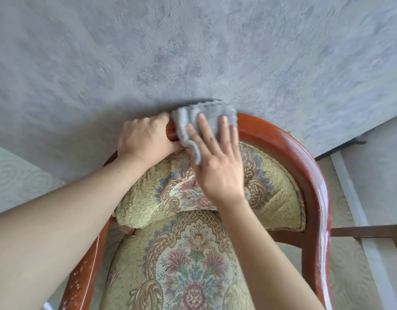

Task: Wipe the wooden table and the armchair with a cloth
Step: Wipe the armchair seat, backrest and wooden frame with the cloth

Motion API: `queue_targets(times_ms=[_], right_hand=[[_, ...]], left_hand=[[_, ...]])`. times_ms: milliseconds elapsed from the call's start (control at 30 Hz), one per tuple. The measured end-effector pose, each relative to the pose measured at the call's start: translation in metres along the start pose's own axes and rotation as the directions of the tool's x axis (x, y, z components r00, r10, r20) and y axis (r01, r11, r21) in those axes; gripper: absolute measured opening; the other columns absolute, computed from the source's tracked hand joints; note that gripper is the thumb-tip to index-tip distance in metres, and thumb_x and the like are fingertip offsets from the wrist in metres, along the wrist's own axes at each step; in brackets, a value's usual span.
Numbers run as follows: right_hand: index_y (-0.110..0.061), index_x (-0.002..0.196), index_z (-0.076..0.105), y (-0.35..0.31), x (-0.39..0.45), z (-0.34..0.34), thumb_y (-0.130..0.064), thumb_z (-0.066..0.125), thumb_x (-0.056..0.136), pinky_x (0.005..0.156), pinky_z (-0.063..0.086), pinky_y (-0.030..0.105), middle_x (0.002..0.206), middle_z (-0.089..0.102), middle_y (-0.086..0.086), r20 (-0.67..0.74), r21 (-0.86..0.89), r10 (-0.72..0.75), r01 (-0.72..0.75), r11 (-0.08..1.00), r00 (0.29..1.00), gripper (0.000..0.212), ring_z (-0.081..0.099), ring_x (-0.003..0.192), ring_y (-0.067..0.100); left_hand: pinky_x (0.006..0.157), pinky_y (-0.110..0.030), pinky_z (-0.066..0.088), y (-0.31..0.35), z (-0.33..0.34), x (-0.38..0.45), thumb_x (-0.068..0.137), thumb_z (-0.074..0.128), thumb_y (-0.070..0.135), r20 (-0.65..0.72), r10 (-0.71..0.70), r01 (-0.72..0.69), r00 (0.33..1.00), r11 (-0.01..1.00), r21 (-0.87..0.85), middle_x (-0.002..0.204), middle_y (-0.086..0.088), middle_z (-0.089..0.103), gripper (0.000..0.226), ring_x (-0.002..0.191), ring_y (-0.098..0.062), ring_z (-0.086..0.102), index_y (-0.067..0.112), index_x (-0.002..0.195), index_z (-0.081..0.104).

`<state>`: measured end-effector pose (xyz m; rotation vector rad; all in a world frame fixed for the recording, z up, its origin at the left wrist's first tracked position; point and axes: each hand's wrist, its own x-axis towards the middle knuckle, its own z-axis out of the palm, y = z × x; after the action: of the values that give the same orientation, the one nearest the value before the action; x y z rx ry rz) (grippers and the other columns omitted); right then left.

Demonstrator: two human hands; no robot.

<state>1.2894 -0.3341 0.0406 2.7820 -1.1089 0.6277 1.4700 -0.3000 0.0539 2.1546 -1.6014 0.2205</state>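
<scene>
An armchair with a glossy red-brown wooden frame [300,157] and floral tapestry cushions [193,253] fills the lower half of the view. A grey cloth [206,117] is draped over the top rail of the curved back. My right hand [215,162] lies flat on the cloth with straight fingers, pressing it against the rail. My left hand [143,139] grips the same rail just left of the cloth, fingers curled over the far side. The wooden table is not in view.
A grey patterned wall [193,52] stands directly behind the chair back. To the right are a white baseboard [354,198] and a dark wooden bar [367,231]. Pale patterned flooring [16,175] shows at the left.
</scene>
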Motion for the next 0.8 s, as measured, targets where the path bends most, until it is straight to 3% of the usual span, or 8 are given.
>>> queue_targets(times_ms=[67,233,333,433,500,600,700,800], right_hand=[[-0.022,0.151,0.041,0.03,-0.011,-0.008,-0.033,0.046,0.102,0.122,0.014,0.057,0.161,0.031,0.004,-0.05,-0.052,0.115,-0.117,0.992,0.992,0.051,0.017,0.149,0.044],[-0.021,0.153,0.035,0.027,-0.014,-0.009,-0.037,0.034,0.104,0.121,0.005,0.061,0.163,0.017,0.003,-0.099,0.068,0.417,-0.412,0.909,0.904,0.051,0.003,0.15,0.047],[-0.022,0.15,0.042,-0.016,0.0,0.005,-0.038,0.037,0.102,0.12,-0.002,0.063,0.162,0.017,0.002,-0.057,0.181,0.242,-0.228,0.957,0.969,0.05,-0.001,0.148,0.052],[-0.023,0.151,0.04,-0.03,0.001,0.01,-0.034,0.046,0.1,0.121,0.003,0.061,0.163,0.025,0.004,0.004,0.101,0.023,-0.023,0.995,1.0,0.052,0.003,0.149,0.05],[-0.024,0.151,0.04,-0.012,-0.002,0.003,-0.032,0.05,0.101,0.122,0.011,0.059,0.162,0.029,0.003,0.007,0.028,0.015,-0.015,0.999,1.0,0.052,0.01,0.15,0.047],[-0.021,0.149,0.044,0.036,-0.017,-0.014,-0.031,0.044,0.104,0.121,0.016,0.057,0.159,0.033,0.006,-0.054,-0.05,0.229,-0.232,0.972,0.972,0.046,0.018,0.148,0.048],[-0.018,0.152,0.038,0.095,-0.044,-0.033,-0.033,0.033,0.104,0.121,0.016,0.054,0.16,0.032,0.011,-0.097,-0.01,0.568,-0.571,0.821,0.817,0.051,0.023,0.147,0.045],[-0.016,0.154,0.035,0.129,-0.071,-0.043,-0.037,0.023,0.105,0.123,0.01,0.049,0.162,0.03,0.01,-0.116,0.191,0.852,-0.83,0.524,0.511,0.054,0.023,0.148,0.038]], left_hand=[[0.057,-0.03,0.039,-0.003,0.003,0.0,0.06,0.044,0.097,0.012,0.003,-0.003,1.0,0.999,0.034,0.071,-0.01,0.073,0.084,0.064,-0.031,0.071,0.023,0.091,0.069],[0.054,-0.029,0.037,-0.004,0.004,-0.001,0.06,0.035,0.099,0.018,0.017,-0.019,1.0,0.998,0.063,0.067,-0.007,0.071,0.088,0.061,-0.028,0.07,0.024,0.094,0.068],[0.055,-0.032,0.038,-0.002,0.003,-0.001,0.07,0.04,0.082,0.003,0.012,-0.012,1.0,0.999,0.052,0.069,-0.013,0.072,0.068,0.061,-0.035,0.07,0.02,0.084,0.065],[0.057,-0.038,0.048,0.0,0.003,0.001,0.076,0.039,0.056,0.008,0.028,-0.028,1.0,0.999,0.031,0.072,-0.016,0.072,0.046,0.062,-0.041,0.069,0.017,0.082,0.063],[0.056,-0.035,0.045,0.0,0.003,0.001,0.072,0.047,0.071,-0.004,0.01,-0.009,1.0,1.0,0.027,0.07,-0.015,0.072,0.057,0.061,-0.039,0.069,0.018,0.082,0.066],[0.056,-0.031,0.039,-0.002,0.005,0.0,0.062,0.042,0.096,-0.016,0.015,-0.014,1.0,0.998,0.054,0.065,-0.012,0.07,0.083,0.059,-0.032,0.07,0.022,0.088,0.068],[0.054,-0.03,0.037,-0.004,0.006,0.0,0.062,0.038,0.097,-0.024,0.02,-0.018,1.0,0.998,0.054,0.061,-0.01,0.068,0.087,0.057,-0.03,0.069,0.02,0.088,0.068],[0.055,-0.03,0.036,-0.002,0.005,0.0,0.064,0.038,0.096,-0.015,0.023,-0.022,1.0,0.998,0.061,0.063,-0.011,0.069,0.086,0.058,-0.031,0.069,0.019,0.09,0.068]])
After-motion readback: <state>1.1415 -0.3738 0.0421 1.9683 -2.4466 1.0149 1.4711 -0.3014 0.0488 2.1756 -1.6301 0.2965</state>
